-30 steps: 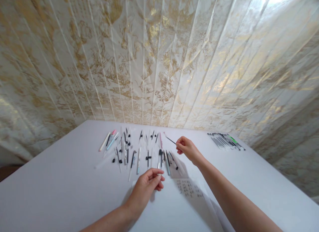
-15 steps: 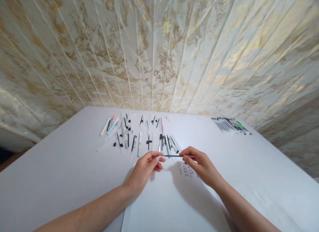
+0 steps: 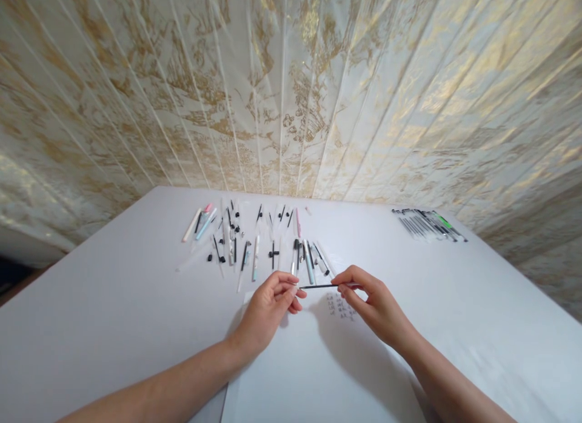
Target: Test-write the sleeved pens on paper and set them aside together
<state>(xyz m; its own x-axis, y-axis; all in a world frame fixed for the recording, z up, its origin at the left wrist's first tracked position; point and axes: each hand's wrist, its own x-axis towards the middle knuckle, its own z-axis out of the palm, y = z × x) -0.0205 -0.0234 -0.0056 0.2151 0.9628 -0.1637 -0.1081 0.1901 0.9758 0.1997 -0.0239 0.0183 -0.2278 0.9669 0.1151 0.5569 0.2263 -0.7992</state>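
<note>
Refill: a slim, straight refill (image 3: 318,286) is held almost level above the far edge of the paper (image 3: 291,362); a dark, narrow length is shown between the hands, its left end tapered to a fine tip, with a paler stretch seen at the right-hand end.
Left hand: over the paper's far left corner, thumb and fingertips of the left hand (image 3: 270,308) are pressed together at the refill's tip; what is pinched there is too small to be told.
Right hand: above the paper's far right part, the refill is pinched between thumb and fingers of the right hand (image 3: 366,296).
Writing: rows of dark writing (image 3: 342,306) are seen at the paper's far right, partly covered by a shadow (image 3: 341,341).
Parts: beyond the paper, loose barrels (image 3: 256,259), dark caps (image 3: 210,258) and a pink stick (image 3: 298,222) are scattered.
Pens: well to the right beyond the paper, pens (image 3: 427,226) are laid side by side, a green patch (image 3: 444,222) shown among them.
Setting: the paper is laid on a white table (image 3: 91,326), backed by a gold-patterned wall (image 3: 282,77).
</note>
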